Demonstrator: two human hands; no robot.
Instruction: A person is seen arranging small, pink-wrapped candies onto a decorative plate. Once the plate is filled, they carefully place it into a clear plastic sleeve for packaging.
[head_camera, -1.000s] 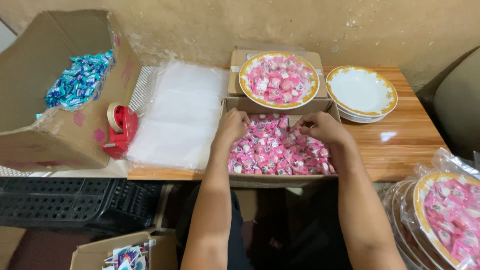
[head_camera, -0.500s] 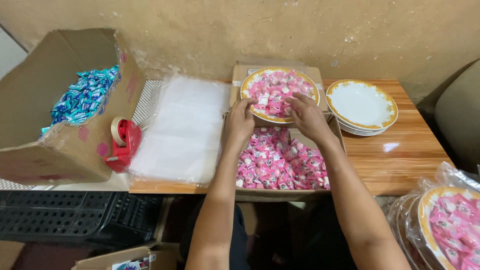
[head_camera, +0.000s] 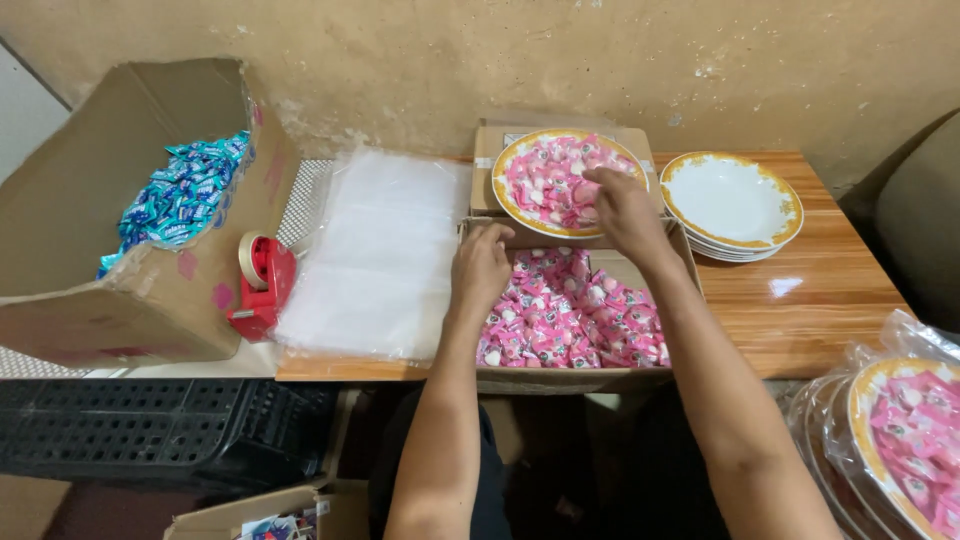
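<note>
Fingers of your right hand (head_camera: 622, 208) were spread loosely over the pink wrapped candies heaped on the gold-rimmed plate (head_camera: 512, 196), fingertips down among them; whether any candy was pinched I could not tell. Your left hand (head_camera: 481, 268) rested curled at the near-left edge of the plate, by the rim of the open carton of pink candies (head_camera: 575, 318) that lay just in front of you; its grip on anything was hidden too.

Those candies looked light and small, their wrappers probably slick, so they would likely slide rather than stack; a scooping pinch at the pile's top would seem the safest hold. As for the plate, it appeared stiff and breakable, best taken by its rim on opposite sides.

By count: one filled plate on a closed cardboard box, one stack of empty plates (head_camera: 732, 202) to its right, one pile of clear plastic bags (head_camera: 380, 252), one red tape dispenser (head_camera: 262, 282), one large box of blue candies (head_camera: 180, 200), and wrapped filled plates (head_camera: 900, 430) at far right, number unclear.
</note>
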